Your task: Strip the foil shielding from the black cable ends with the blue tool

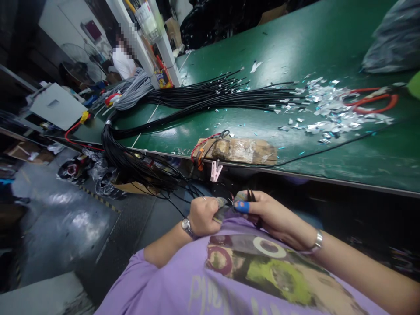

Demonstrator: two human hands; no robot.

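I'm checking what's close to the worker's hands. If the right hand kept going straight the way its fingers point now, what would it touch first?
The right hand points leftward at the left hand, nearly touching it. It would probably meet that hand's fingers and the thin black cable pinched between them first; depth is hard to judge.

Dim overall, floor glare, edges perhaps warped.

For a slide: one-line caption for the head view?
Both hands, left and right, pinch thin black wires beside a green bench.
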